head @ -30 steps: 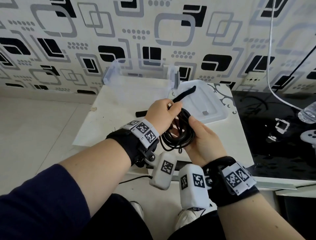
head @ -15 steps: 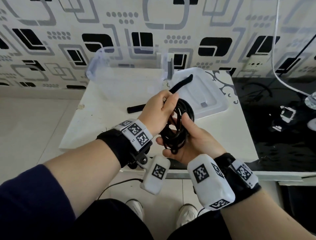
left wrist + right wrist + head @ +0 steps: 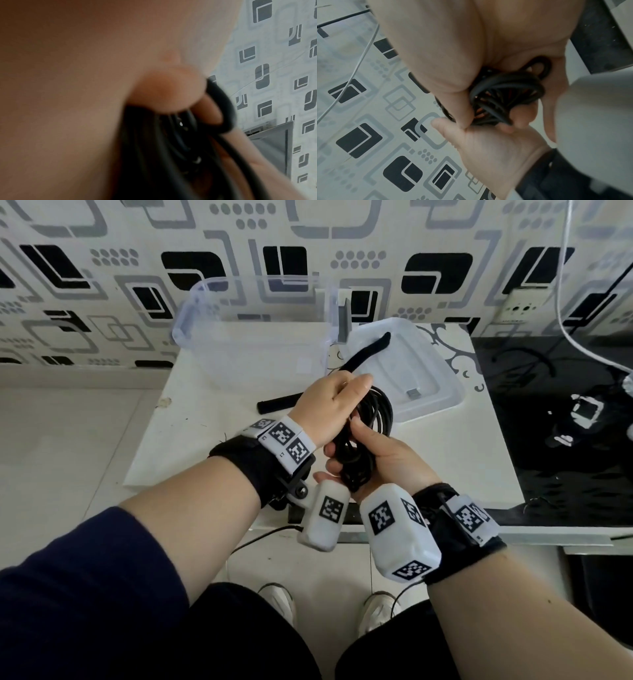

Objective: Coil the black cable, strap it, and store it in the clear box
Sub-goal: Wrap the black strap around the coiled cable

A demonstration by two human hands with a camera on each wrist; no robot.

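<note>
The black cable [image 3: 380, 412] is wound into a loose coil held upright between my two hands above the white table [image 3: 191, 433]. My left hand [image 3: 329, 409] grips the coil's upper left side; in the left wrist view its thumb presses on the bundled loops of the cable [image 3: 154, 148]. From below and the right, my right hand [image 3: 380, 460] grips the coil with its thumb lying over the strands, which fill the palm as the cable [image 3: 505, 92]. A black strap [image 3: 370, 350] lies on the table behind my left hand, its far end on the lid. The clear box [image 3: 191, 313] stands open at the back.
The box's clear lid [image 3: 442, 392] lies flat to the right of the box. A glossy black surface [image 3: 565, 440] with small items adjoins the table on the right. A white cord [image 3: 561, 302] hangs by a wall socket [image 3: 520, 309]. Floor lies left.
Both hands have drawn the coil nearer to the table's front edge. My right hand has turned further under the coil, and the head view has tilted down.
</note>
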